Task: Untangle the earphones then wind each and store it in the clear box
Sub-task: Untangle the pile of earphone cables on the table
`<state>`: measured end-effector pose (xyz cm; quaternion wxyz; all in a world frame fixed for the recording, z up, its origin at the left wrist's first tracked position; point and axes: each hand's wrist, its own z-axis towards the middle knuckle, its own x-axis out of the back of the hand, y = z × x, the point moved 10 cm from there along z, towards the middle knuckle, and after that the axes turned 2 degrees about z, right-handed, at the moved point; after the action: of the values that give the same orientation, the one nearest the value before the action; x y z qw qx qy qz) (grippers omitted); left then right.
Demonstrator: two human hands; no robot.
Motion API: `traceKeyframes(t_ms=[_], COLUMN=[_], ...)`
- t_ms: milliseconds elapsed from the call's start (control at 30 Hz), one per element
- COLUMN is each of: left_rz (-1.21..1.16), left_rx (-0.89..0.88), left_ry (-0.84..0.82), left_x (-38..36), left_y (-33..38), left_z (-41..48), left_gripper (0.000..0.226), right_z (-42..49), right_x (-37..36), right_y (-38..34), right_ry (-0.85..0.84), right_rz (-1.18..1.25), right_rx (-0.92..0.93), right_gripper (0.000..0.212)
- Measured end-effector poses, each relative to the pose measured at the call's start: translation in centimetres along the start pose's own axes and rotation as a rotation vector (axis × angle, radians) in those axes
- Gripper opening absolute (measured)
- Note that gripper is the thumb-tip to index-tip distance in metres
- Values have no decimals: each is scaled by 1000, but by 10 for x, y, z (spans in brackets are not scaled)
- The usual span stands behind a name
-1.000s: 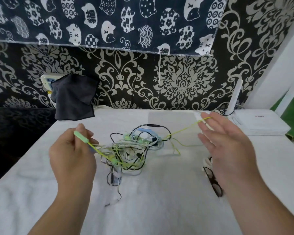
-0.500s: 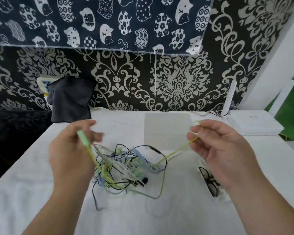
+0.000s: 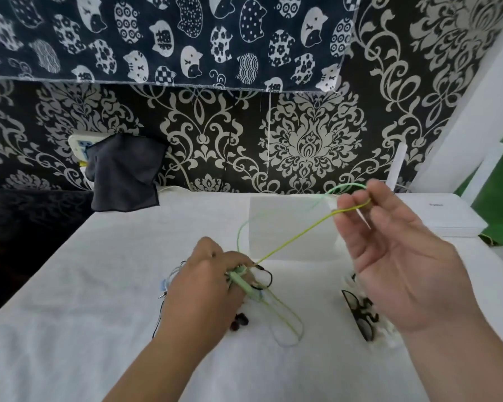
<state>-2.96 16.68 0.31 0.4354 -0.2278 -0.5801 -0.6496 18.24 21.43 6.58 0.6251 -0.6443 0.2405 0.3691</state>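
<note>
1. White-clothed surface (image 3: 99, 300) set against black-and-cream damask wallpaper (image 3: 311, 146). Cat-print fabric (image 3: 186, 39) hangs across the top of the frame.
2. Left hand (image 3: 206, 288), centre frame, pins the tangle (image 3: 263, 281) of earphones to the cloth. Its grip is closed over the knot, fingers curled, with a pale green inline piece poking out between them.
3. Right hand (image 3: 404, 265), raised right of centre, has its grip pinched on a loop of the green cord (image 3: 288, 243). The cord runs down-left to the left hand. A slack green loop lies on the cloth just below that hand.
4. Clear box (image 3: 308, 248) sits behind the hands at centre. No wound earphone is visible in it.
5. Step in hand, as I read it: drawing the green earphone out of the knot. It is best drawn slowly, with the left grip eased just enough for the cord to slide. Trace each crossing rather than hauling, since a hard pull would likely cinch the knot.
6. Around: dark cloth (image 3: 125, 172) draped at the wall, upper left; white flat device (image 3: 447, 219) at the right edge. A black wire-like item (image 3: 357, 311) lies just beside the right wrist; I cannot tell what it is.
7. In the way: the left hand hides most of the crossings. The black item could snag a trailing cord.
</note>
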Motion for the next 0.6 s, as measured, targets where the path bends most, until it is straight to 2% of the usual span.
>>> traceKeyframes(t_ms=[200,300,367,433,500,567,600], left_rz=[137,75,-47,-174,-209,-172,-146], left_rx=[-38,-28,-20,0,12,1,-6], left_ry=[-55,-46,-23,-6,3,17,18], left_x=[-7,-4,0,3,5,6,6], left_y=[-3,-6,-9,-13,-15,-15,-14], left_z=[-2,0,1,2,2,1,0], left_gripper=[9,2,10,19,19,16,15], right_z=[4,8,9,7,5,5,5], right_x=[27,44,63,86,102,99,89], right_y=[-7,-14,-19,-20,-14,-4,2], right_ry=[129,199,291,423,478,375,305], right_rz=[-26,-63,-184,-463,-857,-1355,-1567], right_rx=[39,80,109,79,-37,-129,-113], right_gripper=[25,25,24,22,22,32,38])
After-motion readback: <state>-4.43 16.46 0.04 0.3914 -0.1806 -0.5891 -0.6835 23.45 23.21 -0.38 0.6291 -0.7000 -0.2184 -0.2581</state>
